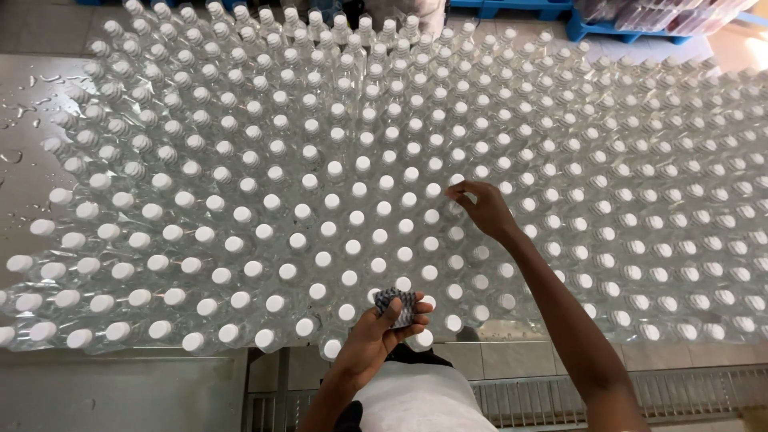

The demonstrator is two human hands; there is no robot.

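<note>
**op:** Closest to my camera is the left hand [382,332], curled shut around a small wad of patterned grey cloth [398,306], held right at the near edge of the table [48,128], just over the front row of bottles.

**reply:** and the other one?

**op:** Right hand [482,210] is stretched out further into the field of clear plastic bottles with white caps [320,240]. Fingers loosely bent, thumb and fingertips [456,192] pinching toward one cap, touching or as good as touching it. Can't tell from here if it actually has a grip on that cap or is only resting on it. Nothing is lifted out.

**reply:** so what stage would you call this?

**op:** My guess: going cap by cap, right hand checking or handling a bottle in the middle rows while the cloth sits ready in the left. Whatever move follows from here needs a careful touch, since the bottles stand packed shoulder to shoulder and nudging one would push its neighbours.

**reply:** anything else around?

**op:** Bottles cover nearly the whole table. Water drops [32,84] on the bare strip at far left, blue pallets [608,28] beyond the far edge, and a metal grate [680,392] down by my feet.
</note>
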